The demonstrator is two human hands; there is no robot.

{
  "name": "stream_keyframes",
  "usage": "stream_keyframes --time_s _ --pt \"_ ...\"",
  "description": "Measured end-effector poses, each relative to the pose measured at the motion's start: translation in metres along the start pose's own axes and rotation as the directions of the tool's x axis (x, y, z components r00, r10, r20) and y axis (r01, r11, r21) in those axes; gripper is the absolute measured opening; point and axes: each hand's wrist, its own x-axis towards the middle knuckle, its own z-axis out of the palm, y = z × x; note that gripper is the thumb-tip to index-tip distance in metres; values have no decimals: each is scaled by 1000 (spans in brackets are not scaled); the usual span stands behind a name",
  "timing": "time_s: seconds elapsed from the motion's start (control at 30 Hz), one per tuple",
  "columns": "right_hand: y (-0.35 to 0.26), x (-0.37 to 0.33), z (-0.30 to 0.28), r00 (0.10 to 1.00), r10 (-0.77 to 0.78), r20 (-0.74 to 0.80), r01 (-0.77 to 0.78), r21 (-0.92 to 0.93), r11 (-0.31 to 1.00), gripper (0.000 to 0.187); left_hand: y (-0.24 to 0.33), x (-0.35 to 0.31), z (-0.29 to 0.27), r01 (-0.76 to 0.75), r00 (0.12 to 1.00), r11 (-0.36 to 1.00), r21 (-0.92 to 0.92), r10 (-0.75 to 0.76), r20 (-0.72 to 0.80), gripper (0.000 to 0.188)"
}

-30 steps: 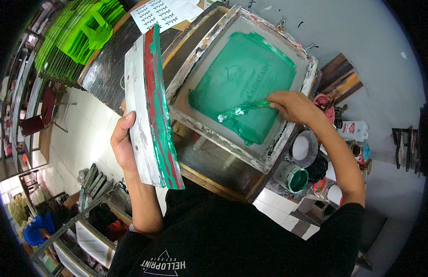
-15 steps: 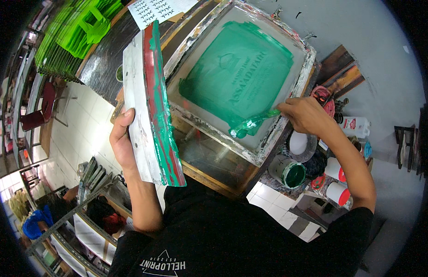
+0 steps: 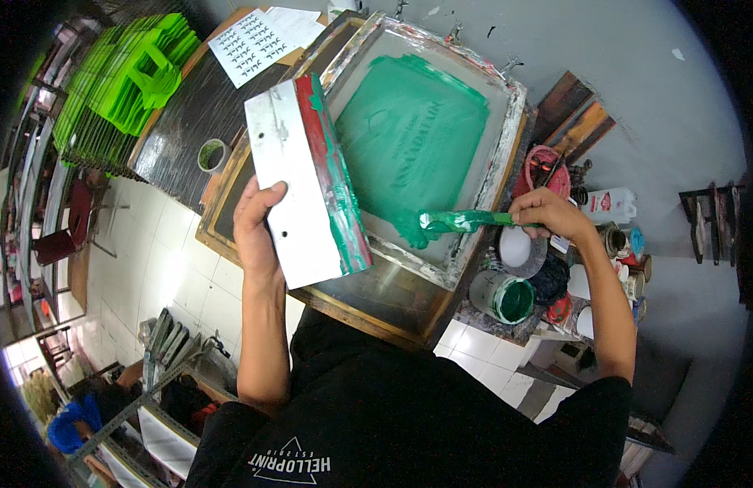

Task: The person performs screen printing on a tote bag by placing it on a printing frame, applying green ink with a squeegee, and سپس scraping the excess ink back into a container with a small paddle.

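Observation:
My left hand [image 3: 258, 228] grips a wide white squeegee [image 3: 299, 183] with a red rubber blade smeared in green ink, held up above the near left corner of the printing frame. My right hand [image 3: 547, 213] holds a green-coated spatula [image 3: 458, 220] whose loaded tip rests over the near right rim of the screen frame [image 3: 507, 154]. The mesh [image 3: 413, 138] inside the frame is covered in green ink with a faint design showing through.
An open can of green ink [image 3: 507, 297] stands below my right hand among several other pots and bottles [image 3: 612, 203]. Stacks of bright green sheets [image 3: 124, 81] lie at upper left. A printed paper sheet [image 3: 254, 41] and a tape roll [image 3: 211, 154] sit on the dark table.
My right hand pulled the spatula off the middle of the mesh toward the frame's near right edge. The squeegee turned flatter, showing its white face.

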Motion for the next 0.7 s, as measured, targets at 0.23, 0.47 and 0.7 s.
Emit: stream_keyframes --time_s 0.23,0.47,0.7 --pt "18 -34 24 991 -58 -124 76 151 986 17 -33 12 19 112 990 993 30 -114 78 39" --pt "5 -68 62 908 -197 -369 257 118 959 19 -61 12 46 309 931 936 -168 -261 255 30" --pt "23 -66 122 538 -528 -657 511 -245 824 24 -43 9 70 372 901 895 -245 -285 326 36"
